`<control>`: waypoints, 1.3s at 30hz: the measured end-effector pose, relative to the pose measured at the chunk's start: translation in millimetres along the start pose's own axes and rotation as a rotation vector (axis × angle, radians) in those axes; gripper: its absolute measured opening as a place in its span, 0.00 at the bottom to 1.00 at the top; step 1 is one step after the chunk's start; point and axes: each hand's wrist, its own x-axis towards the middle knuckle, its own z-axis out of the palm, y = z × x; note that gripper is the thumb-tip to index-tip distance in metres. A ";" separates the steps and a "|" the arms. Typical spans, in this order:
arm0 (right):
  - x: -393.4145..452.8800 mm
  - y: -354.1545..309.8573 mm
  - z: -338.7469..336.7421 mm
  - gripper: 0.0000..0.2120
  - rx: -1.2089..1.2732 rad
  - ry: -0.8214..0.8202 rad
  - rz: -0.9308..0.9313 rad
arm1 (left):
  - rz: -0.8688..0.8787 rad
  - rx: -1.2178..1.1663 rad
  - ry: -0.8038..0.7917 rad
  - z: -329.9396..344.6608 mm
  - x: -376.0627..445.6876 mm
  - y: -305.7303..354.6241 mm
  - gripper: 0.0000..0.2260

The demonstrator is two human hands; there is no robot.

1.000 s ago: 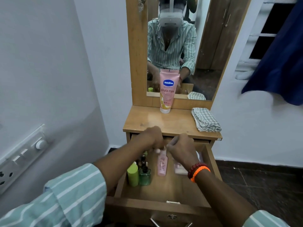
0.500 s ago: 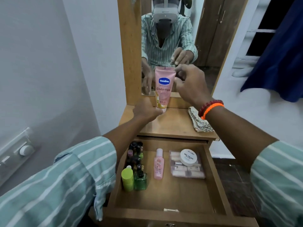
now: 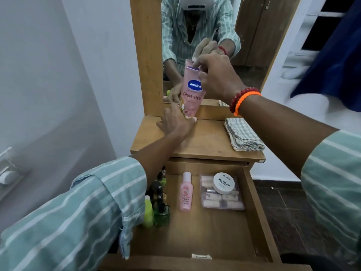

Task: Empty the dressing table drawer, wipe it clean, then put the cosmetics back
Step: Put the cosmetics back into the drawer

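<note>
A pink Vaseline tube (image 3: 192,96) stands cap-down on the dressing table top (image 3: 205,143), against the mirror. My right hand (image 3: 216,77) pinches its upper end. My left hand (image 3: 173,124) holds its lower end at the table surface. Below, the drawer (image 3: 214,233) is pulled open. Inside lie a small pink bottle (image 3: 186,192) and a white nail polish jar (image 3: 223,182) on top of a clear case (image 3: 222,203). Green bottles (image 3: 156,216) and dark nail polish bottles (image 3: 158,189) stand along its left side, partly hidden by my left sleeve.
A folded checked cloth (image 3: 243,134) lies on the right of the table top. The mirror (image 3: 254,45) rises behind in a wooden frame. A white wall with a switch plate (image 3: 7,173) is close on the left; dark floor tiles (image 3: 283,202) lie to the right.
Both hands left the drawer and rose to the table top. They now hold the Vaseline tube, the right at its top and the left at its base.
</note>
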 end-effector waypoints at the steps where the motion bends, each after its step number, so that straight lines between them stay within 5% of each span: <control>1: -3.6 -1.2 -6.6 0.10 0.004 -0.014 -0.001 | 0.040 -0.001 0.008 -6.0 -0.4 -2.5 0.29; 6: -30.7 0.3 -42.6 0.20 0.110 -0.055 0.099 | 0.372 0.139 -0.005 -56.4 -12.4 -18.4 0.21; 11: -73.0 0.1 -63.1 0.32 0.121 -0.207 0.276 | 0.612 0.354 -0.188 -113.1 -51.3 -21.8 0.18; 18: -162.2 -12.4 -49.5 0.19 -0.147 -0.704 0.282 | 0.785 0.743 -0.505 -142.6 -119.8 -13.4 0.22; 26: -235.1 -15.5 -16.2 0.18 -0.242 -0.943 0.224 | 0.808 0.819 -0.751 -111.9 -174.8 -40.2 0.20; 39: -274.2 -3.8 12.7 0.19 -0.233 -1.005 0.272 | 0.810 0.806 -0.853 -61.0 -187.6 -56.5 0.21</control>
